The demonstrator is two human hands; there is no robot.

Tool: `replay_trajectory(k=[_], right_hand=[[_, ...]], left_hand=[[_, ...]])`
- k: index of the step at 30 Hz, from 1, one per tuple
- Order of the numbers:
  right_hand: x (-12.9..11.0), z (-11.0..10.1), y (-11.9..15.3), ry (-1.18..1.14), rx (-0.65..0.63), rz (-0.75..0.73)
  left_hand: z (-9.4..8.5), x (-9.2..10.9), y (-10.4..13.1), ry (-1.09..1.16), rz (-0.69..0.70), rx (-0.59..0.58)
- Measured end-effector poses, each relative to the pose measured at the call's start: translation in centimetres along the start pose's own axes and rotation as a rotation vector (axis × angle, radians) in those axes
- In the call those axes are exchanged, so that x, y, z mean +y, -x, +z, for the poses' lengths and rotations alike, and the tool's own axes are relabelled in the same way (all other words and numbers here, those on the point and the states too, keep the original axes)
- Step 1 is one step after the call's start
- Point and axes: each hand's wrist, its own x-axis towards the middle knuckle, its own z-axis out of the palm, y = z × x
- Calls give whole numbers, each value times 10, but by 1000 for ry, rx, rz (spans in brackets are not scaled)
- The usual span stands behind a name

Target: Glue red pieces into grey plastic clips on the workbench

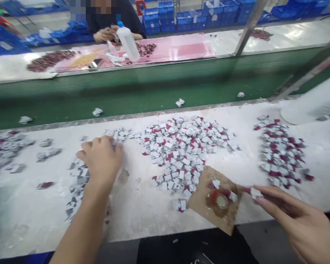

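Note:
My left hand (pixel 103 161) reaches over small grey-white parts (pixel 78 183) left of the middle, fingers bent downward; whatever its fingertips hold is hidden. At the right, my right hand (pixel 288 212) pinches a small white and dark-red part (pixel 255 193) between thumb and fingers. Just left of it, a brown cardboard square (pixel 209 212) bears a small round red-rimmed container (pixel 220 201) and a few loose parts. Behind the cardboard spreads a large pile of white and dark-red parts (pixel 181 146).
More parts lie in a pile (pixel 282 154) at the right and another (pixel 5 150) at the far left. A green belt (pixel 143 90) runs behind the white table (pixel 137 216). Across it, a person works beside a white bottle (pixel 128 42). A metal post (pixel 249 29) stands there.

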Motion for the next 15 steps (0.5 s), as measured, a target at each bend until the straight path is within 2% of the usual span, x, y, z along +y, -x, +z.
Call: replay_trajectory(k=[3,7,11,13,15], right_hand=[[-13,10,8,-201,-27,99],[-25,23,23,-298,-144,28],[-23,30,33,-290,-207,-53],[-19,32,33,-313,-204,-47],[-14,33,33,-357,-207,-24]], left_hand=[[2,4,-1,-8,-2,20],[18,-15,15,130,111,121],[46,-43,61,379,245,47],[57,-50,87,459,222,-10],[64,-50,109,525,139,-79]])
